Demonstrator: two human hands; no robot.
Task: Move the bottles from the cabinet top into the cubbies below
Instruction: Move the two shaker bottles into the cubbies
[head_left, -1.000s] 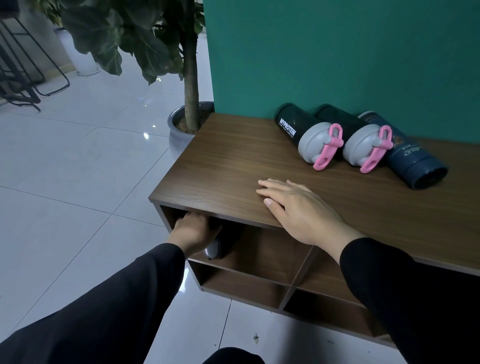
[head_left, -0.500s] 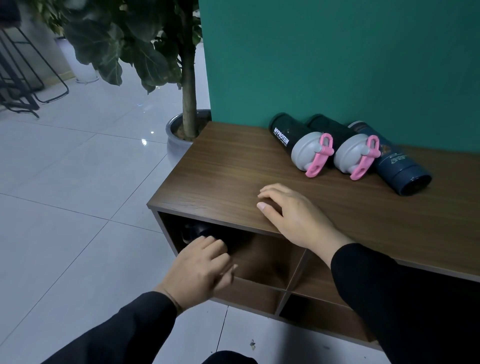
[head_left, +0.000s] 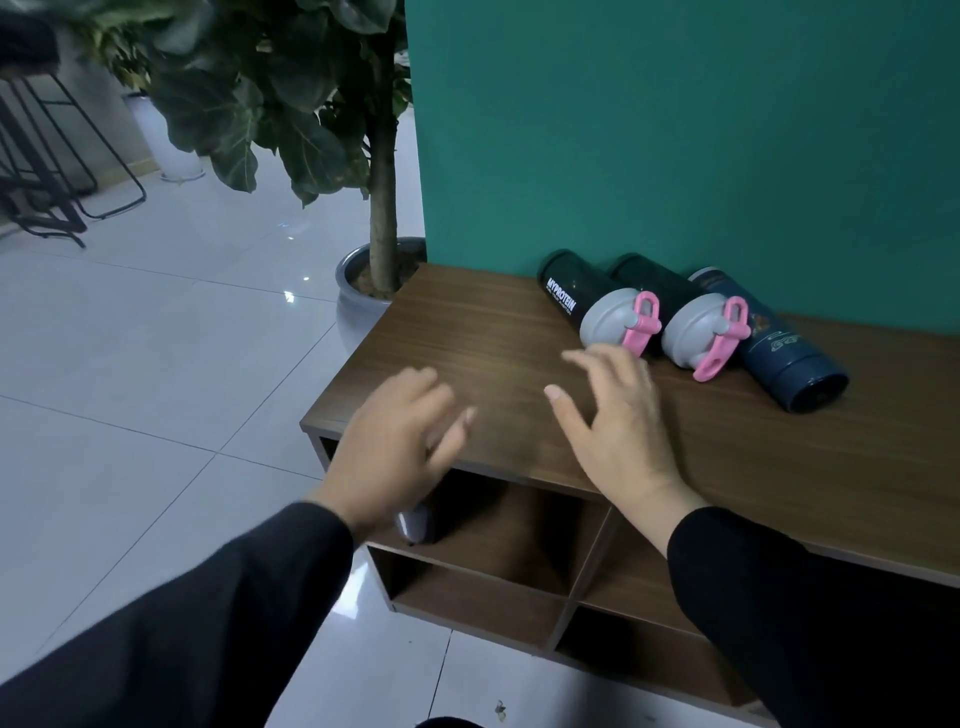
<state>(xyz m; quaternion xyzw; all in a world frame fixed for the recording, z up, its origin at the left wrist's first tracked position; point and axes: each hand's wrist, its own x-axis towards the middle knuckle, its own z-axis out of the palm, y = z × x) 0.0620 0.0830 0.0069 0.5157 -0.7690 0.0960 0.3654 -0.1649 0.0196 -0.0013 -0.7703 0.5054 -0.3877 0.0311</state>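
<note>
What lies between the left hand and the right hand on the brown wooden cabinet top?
Head view: only bare wood of the brown wooden cabinet top lies between the left hand and the right hand; no bottle.

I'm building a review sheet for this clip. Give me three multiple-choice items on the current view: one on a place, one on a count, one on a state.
1. Where does the blue bottle lie among those on the cabinet top?
A. leftmost
B. middle
C. rightmost

2. How many bottles lie on the cabinet top?
A. two
B. three
C. five

3. What is the right hand doing?
A. open, holding nothing
B. gripping a bottle
C. inside a cubby

Answers:
1 C: it lies right of both pink-looped bottles.
2 B: two dark green ones and one blue.
3 A: its fingers are spread above the wood, short of the nearest grey lid.
</note>
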